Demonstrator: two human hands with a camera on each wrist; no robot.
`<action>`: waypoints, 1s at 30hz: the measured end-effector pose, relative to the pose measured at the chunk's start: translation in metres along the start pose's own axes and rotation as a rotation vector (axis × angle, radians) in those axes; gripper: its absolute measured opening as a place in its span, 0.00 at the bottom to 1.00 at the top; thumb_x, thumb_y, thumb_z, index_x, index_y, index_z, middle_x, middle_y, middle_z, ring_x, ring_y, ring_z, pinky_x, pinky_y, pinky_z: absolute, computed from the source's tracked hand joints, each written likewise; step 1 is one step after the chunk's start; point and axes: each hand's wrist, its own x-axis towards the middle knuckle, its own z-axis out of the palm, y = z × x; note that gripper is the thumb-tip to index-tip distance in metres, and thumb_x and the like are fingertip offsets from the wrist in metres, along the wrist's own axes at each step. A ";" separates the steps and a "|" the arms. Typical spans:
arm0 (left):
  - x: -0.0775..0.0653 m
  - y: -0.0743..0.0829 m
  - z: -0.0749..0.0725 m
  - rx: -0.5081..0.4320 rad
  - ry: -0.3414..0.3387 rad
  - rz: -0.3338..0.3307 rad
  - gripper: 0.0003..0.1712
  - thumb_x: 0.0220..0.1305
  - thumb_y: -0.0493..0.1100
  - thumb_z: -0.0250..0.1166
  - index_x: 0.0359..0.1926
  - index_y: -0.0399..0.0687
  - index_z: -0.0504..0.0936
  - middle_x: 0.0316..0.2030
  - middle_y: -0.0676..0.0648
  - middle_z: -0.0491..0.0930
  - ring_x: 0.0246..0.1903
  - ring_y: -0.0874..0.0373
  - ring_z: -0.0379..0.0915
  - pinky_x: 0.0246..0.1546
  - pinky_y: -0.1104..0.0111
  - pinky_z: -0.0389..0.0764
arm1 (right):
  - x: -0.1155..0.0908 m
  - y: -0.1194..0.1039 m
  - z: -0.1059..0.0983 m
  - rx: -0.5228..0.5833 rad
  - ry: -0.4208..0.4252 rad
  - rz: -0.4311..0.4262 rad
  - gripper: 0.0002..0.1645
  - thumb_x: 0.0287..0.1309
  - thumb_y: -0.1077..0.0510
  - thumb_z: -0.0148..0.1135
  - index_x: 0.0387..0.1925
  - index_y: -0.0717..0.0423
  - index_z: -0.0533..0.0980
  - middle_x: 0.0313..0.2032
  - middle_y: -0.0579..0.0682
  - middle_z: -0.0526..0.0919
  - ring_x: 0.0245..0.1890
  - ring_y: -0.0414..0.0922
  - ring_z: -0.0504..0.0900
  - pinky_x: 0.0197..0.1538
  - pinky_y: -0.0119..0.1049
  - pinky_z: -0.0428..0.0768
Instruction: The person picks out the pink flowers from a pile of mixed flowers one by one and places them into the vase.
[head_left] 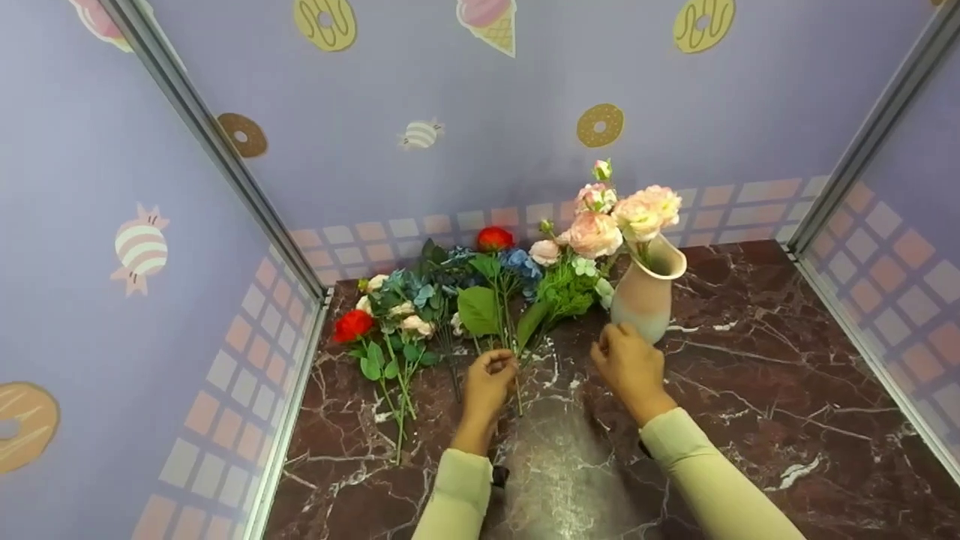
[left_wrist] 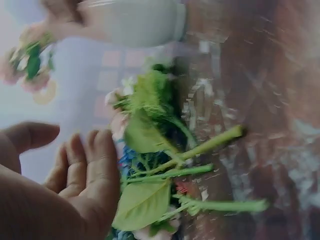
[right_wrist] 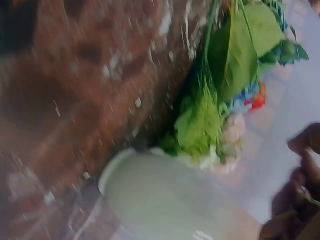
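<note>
My left hand point(head_left: 489, 386) hovers over stems near the middle of the row of artificial flowers. In the left wrist view its fingers point(left_wrist: 77, 165) are spread a little and nothing lies between them; green stems point(left_wrist: 227, 205) lie beyond. My right hand point(head_left: 630, 367) is in front of a pale pink and white vase point(head_left: 641, 311), fingers loosely bent; no held thing shows clearly. The right wrist view is blurred, with a thin green strand by the fingers point(right_wrist: 295, 200). Pale pink flowers point(head_left: 594, 234) stand in the vase, leaning left.
Blue flowers point(head_left: 519, 261), red flowers point(head_left: 352, 325) and leafy greenery point(head_left: 564, 291) lie along the back of the dark marbled table point(head_left: 750, 405). Patterned purple walls point(head_left: 525, 135) enclose the table at the back and both sides.
</note>
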 end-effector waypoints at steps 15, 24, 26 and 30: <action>0.056 -0.010 -0.001 0.594 0.093 0.136 0.12 0.79 0.38 0.71 0.57 0.40 0.94 0.50 0.41 0.95 0.52 0.44 0.93 0.56 0.49 0.93 | -0.032 -0.015 0.018 -0.008 -0.171 -0.039 0.06 0.63 0.57 0.75 0.35 0.55 0.85 0.35 0.54 0.85 0.32 0.65 0.90 0.33 0.67 0.89; 0.145 -0.113 0.034 0.705 0.045 0.385 0.12 0.83 0.40 0.66 0.56 0.47 0.95 0.44 0.43 0.96 0.38 0.49 0.93 0.39 0.55 0.94 | -0.048 -0.021 0.018 -0.019 -0.214 -0.047 0.05 0.61 0.57 0.73 0.35 0.53 0.84 0.35 0.53 0.87 0.31 0.65 0.91 0.31 0.65 0.87; 0.144 -0.105 0.039 0.747 0.021 0.366 0.13 0.84 0.39 0.64 0.58 0.45 0.93 0.42 0.41 0.96 0.34 0.49 0.92 0.35 0.55 0.93 | -0.050 -0.022 0.017 -0.024 -0.216 -0.054 0.05 0.61 0.56 0.74 0.35 0.52 0.84 0.36 0.53 0.88 0.31 0.65 0.91 0.31 0.65 0.87; 0.142 -0.101 0.044 0.774 -0.003 0.336 0.15 0.84 0.40 0.62 0.60 0.45 0.92 0.42 0.41 0.95 0.30 0.52 0.89 0.32 0.58 0.91 | -0.054 -0.020 0.018 -0.035 -0.196 -0.070 0.07 0.61 0.55 0.77 0.33 0.51 0.84 0.34 0.51 0.88 0.30 0.64 0.91 0.29 0.64 0.86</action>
